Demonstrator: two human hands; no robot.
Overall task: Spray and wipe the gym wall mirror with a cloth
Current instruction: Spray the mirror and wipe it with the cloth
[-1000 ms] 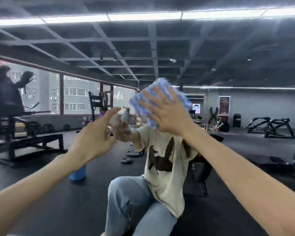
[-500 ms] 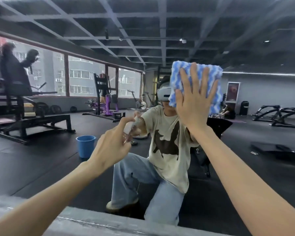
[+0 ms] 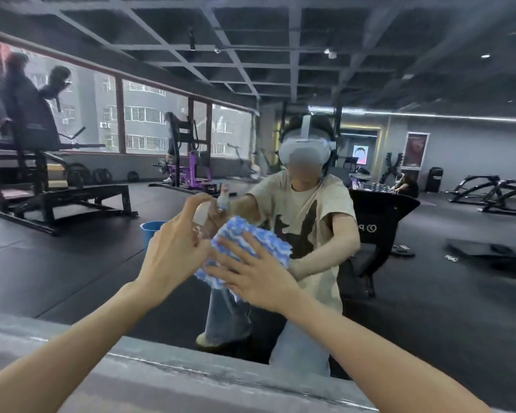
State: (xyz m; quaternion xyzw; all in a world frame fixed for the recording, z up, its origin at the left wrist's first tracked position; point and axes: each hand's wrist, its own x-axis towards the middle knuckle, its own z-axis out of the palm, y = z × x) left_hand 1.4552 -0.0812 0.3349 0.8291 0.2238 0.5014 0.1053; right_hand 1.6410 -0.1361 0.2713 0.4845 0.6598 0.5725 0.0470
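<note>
Head: cloth [image 3: 265, 245] above mirror ledge [image 3: 191, 380]

Single view, head-worn, wide-angle. It faces the wall mirror [image 3: 429, 293] nearly square-on, tilted slightly down; straight lines bow toward the frame edges. Near: both forearms enter from the bottom corners, with left hand [image 3: 173, 257] and right hand [image 3: 256, 281] up at the glass, mid-frame. Grey ledge [image 3: 191, 383] runs along the bottom edge, below the mirror. Reflection returns the wearer's headset [image 3: 304, 147], center, looking back at the lens.
</note>
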